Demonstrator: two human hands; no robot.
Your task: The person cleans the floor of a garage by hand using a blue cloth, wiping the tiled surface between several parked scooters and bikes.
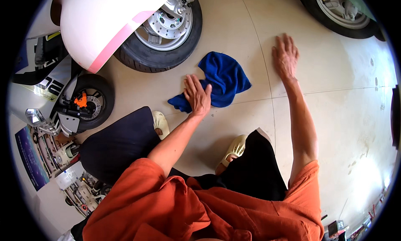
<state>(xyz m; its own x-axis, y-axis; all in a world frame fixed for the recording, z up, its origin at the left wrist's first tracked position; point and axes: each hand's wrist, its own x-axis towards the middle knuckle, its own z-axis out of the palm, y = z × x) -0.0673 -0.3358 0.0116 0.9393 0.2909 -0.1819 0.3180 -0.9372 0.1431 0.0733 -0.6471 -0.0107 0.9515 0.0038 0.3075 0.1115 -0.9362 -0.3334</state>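
we saw a blue cloth (227, 80) lying rumpled on the pale tiled floor (334, 76), ahead of the person's feet and near the tyre (167, 60) of a white scooter (104, 19) with a pink stripe. its wider part lay to the right of the left hand (198, 100), while a narrow tail of it showed to the left, beside the wrist.

we saw the left hand lying over the cloth, palm down and back of the hand up. its fingers were stretched out and close to one another, with the thumb held away from them; we saw them pinch nothing, and we could not tell how hard the palm pressed.

we found the right hand (285, 61) well apart from the cloth, out over the floor to the right with the arm extended. its fingers were straight and slightly spread, and it held nothing; we could not tell whether it touched the tiles.

we noticed the person's orange shirt (150, 203), dark trousers (119, 145) and pale yellow shoes (237, 147). to the left we saw a motorbike wheel (102, 101) with an orange caliper (81, 100), and at the upper right another wheel (328, 17) stood on the tiles.
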